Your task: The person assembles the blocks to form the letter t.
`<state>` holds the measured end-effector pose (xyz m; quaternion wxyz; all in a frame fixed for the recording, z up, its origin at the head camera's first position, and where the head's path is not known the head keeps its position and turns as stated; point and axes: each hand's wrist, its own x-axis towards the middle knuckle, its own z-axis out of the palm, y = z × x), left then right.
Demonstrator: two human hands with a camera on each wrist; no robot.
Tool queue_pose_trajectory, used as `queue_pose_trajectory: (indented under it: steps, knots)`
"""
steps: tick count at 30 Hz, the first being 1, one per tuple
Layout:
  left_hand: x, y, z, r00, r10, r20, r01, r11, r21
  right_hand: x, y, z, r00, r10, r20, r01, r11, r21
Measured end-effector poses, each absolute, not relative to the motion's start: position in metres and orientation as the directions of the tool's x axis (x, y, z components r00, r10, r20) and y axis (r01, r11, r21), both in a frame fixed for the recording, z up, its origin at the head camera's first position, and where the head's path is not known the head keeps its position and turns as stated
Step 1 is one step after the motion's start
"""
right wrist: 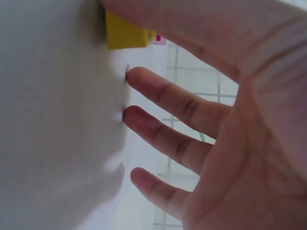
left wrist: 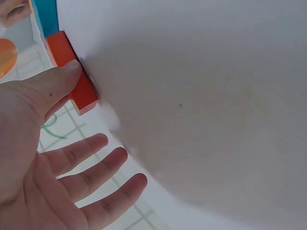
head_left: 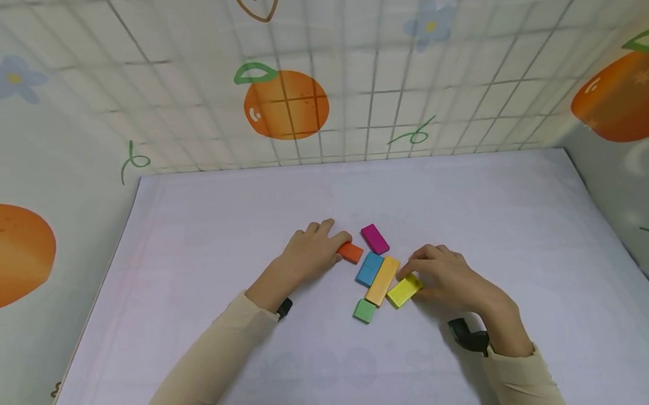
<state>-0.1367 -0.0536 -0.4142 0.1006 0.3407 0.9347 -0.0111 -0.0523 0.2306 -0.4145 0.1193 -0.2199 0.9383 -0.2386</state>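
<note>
My left hand point(head_left: 315, 251) pinches an orange-red block point(head_left: 351, 252) between thumb and index finger; in the left wrist view the thumb lies on that block point(left wrist: 82, 96) and the other fingers are spread. On the right, my right hand point(head_left: 450, 276) pinches a yellow block point(head_left: 405, 291) by its end; the right wrist view shows the yellow block point(right wrist: 125, 32) at the thumb, three fingers apart from it. Between the hands, a blue block point(head_left: 370, 269) lies side by side with a longer light-orange block point(head_left: 382, 281).
A magenta block point(head_left: 375, 239) lies behind the blue one, and a green block point(head_left: 364, 311) lies at the near end of the light-orange block. The white table point(head_left: 218, 203) ends at a patterned curtain point(head_left: 350, 71) at the back.
</note>
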Motion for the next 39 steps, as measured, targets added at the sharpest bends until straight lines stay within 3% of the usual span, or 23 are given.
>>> queue_pose_trajectory:
  steps: [16, 27, 39]
  knots:
    - [-0.109, -0.1, -0.413, -0.827, 0.554, -0.099, 0.539, 0.83, 0.145, -0.049, 0.227, -0.411, -0.871, -0.49, 0.016, -0.411, 0.712, -0.57]
    - [-0.081, -0.129, -0.405, -0.862, 0.507, 0.008, 0.497, 0.842, 0.21, -0.048, 0.205, -0.414, -0.917, -0.378, 0.125, -0.381, 0.742, -0.552]
    - [-0.069, -0.142, -0.407, -0.884, 0.467, -0.001, 0.451, 0.853, 0.263, -0.049, 0.158, -0.423, -0.939, -0.285, 0.193, -0.344, 0.741, -0.577]
